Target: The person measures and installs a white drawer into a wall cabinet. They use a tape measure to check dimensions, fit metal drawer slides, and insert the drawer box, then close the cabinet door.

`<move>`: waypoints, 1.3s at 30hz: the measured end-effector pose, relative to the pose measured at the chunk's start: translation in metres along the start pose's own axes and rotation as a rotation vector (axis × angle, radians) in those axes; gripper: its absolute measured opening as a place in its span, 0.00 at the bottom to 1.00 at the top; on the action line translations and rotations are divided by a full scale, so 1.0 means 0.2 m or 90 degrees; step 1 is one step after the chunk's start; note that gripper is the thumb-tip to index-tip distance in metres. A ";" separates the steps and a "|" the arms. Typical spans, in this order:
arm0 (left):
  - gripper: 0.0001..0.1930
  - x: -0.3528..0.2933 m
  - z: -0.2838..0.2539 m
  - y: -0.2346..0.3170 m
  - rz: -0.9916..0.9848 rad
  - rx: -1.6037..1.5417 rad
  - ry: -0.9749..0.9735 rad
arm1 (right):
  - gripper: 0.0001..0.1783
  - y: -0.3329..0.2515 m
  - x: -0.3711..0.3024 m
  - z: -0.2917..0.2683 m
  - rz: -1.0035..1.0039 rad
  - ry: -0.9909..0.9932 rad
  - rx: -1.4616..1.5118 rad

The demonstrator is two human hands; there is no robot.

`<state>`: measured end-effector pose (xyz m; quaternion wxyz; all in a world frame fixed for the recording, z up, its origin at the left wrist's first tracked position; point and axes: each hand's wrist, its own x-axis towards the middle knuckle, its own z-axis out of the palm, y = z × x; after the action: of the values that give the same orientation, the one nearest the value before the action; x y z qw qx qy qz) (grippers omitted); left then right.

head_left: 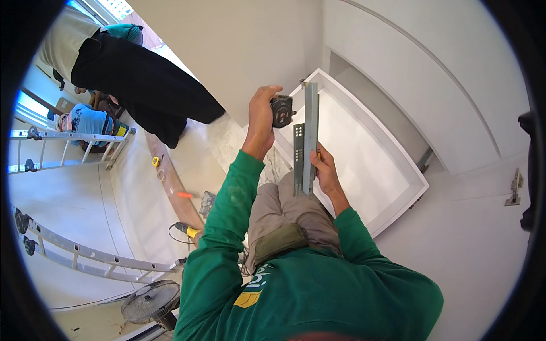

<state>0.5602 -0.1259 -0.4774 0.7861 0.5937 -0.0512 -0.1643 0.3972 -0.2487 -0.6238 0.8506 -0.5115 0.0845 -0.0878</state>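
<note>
Open room over the drawer box [364, 159]
The drawer slide [310, 136] obstructs its left side; a white cabinet panel [421, 79] stands beyond its right.

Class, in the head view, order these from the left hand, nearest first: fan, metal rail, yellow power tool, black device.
1. Black device: in the left hand.
2. Metal rail: to its right.
3. Yellow power tool: lower left.
4. Fan: farther lower left.

Ladders [74, 136], a power tool [187, 229] and white cabinetry [432, 96] suggest a room under fit-out.
</note>
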 end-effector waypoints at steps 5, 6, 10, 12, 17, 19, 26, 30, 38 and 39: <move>0.20 0.09 0.06 0.03 0.023 0.019 0.022 | 0.36 0.04 -0.03 0.01 -0.008 -0.038 -0.046; 0.20 0.09 0.05 0.04 0.035 0.009 0.015 | 0.37 0.04 -0.03 0.01 -0.010 -0.040 -0.055; 0.20 0.11 0.02 0.05 0.058 -0.007 -0.026 | 0.37 0.04 -0.04 0.03 -0.051 -0.032 -0.084; 0.20 0.11 0.01 0.06 0.061 0.007 -0.051 | 0.38 0.03 -0.05 0.03 -0.049 -0.033 -0.077; 0.18 0.10 0.00 0.03 0.045 0.012 -0.071 | 0.39 0.01 -0.05 0.02 -0.073 -0.042 -0.093; 0.18 0.09 -0.01 0.02 0.036 -0.027 -0.080 | 0.42 0.01 -0.04 0.00 -0.096 -0.057 -0.092; 0.18 0.09 -0.02 0.01 -0.048 -0.088 -0.095 | 0.41 0.00 -0.05 -0.05 -0.048 -0.048 -0.123; 0.17 0.05 0.00 -0.03 -0.067 -0.072 -0.093 | 0.40 -0.02 -0.02 -0.02 -0.089 -0.022 -0.080; 0.14 -0.23 0.00 -0.19 -0.075 0.087 -0.054 | 0.36 -0.09 0.10 -0.03 -0.115 0.022 0.025; 0.14 -0.28 -0.02 -0.22 -0.075 0.086 -0.059 | 0.36 -0.10 0.12 -0.03 -0.114 0.024 0.046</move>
<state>0.4998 -0.1160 -0.5144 0.7302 0.6390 -0.0633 -0.2336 0.4187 -0.2689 -0.6108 0.8553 -0.4846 0.0513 -0.1760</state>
